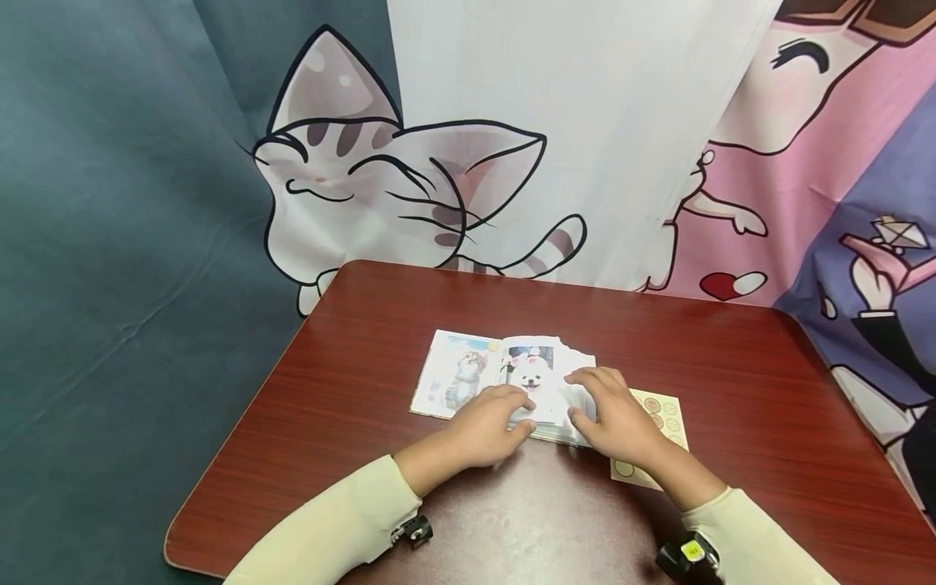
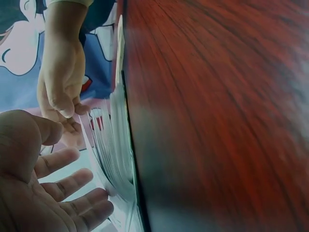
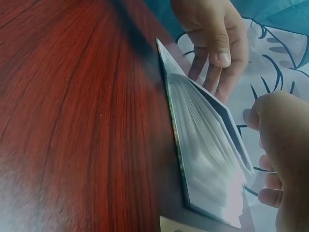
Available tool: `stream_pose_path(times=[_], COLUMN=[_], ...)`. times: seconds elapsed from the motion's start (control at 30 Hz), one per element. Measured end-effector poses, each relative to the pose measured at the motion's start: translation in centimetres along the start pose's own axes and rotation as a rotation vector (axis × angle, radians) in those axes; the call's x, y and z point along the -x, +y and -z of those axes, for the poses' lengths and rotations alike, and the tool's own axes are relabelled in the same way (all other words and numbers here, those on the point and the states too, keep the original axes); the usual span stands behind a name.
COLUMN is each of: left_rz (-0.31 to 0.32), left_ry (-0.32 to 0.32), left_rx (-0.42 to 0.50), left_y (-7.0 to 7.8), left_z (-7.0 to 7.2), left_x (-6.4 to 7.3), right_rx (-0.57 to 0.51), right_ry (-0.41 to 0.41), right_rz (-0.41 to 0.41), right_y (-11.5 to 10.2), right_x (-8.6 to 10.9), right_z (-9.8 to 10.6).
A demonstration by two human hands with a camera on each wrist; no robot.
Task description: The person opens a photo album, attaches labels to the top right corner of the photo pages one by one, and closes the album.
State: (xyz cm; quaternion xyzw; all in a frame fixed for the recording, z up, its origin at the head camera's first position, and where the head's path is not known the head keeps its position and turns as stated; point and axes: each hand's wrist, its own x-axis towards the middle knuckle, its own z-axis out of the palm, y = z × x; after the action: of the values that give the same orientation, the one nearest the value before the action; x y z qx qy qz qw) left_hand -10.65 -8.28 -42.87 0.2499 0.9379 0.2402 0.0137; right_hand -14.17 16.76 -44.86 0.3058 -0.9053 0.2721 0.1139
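Observation:
A small photo album (image 1: 475,374) lies open on the table, with a kitten picture on its left page and a white dog picture (image 1: 531,382) on its right page. My left hand (image 1: 488,428) lies over the inner lower part of the dog page, its fingers loosely spread. Above the album's right edge is my right hand (image 1: 617,414), thumb and fingers apart and relaxed. In the right wrist view, a leaf (image 3: 227,121) stands raised from the fanned stack of pages (image 3: 198,145), between the two hands. Neither hand grips anything.
A cream sheet with round stickers (image 1: 673,410) lies right of the album, partly covered by my right hand and forearm. The reddish-brown table (image 1: 329,366) has rounded corners. Behind it hangs a cloth printed with a cartoon cat (image 1: 351,179).

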Motion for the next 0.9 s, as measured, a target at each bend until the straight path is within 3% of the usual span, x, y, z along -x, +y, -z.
stream_pose_path(times=[0.4, 0.9], left_rz=[-0.068, -0.171], left_ry=[0.008, 0.018], left_rx=[0.048, 0.068], left_y=[1.5, 2.2], left_z=[-0.3, -0.8], left_x=[-0.6, -0.6], right_rx=[0.032, 0.006], right_ry=[-0.017, 0.031], right_rz=[-0.054, -0.079], right_y=[1.1, 1.7], right_x=[2.0, 4.3], right_z=[1.2, 2.4])
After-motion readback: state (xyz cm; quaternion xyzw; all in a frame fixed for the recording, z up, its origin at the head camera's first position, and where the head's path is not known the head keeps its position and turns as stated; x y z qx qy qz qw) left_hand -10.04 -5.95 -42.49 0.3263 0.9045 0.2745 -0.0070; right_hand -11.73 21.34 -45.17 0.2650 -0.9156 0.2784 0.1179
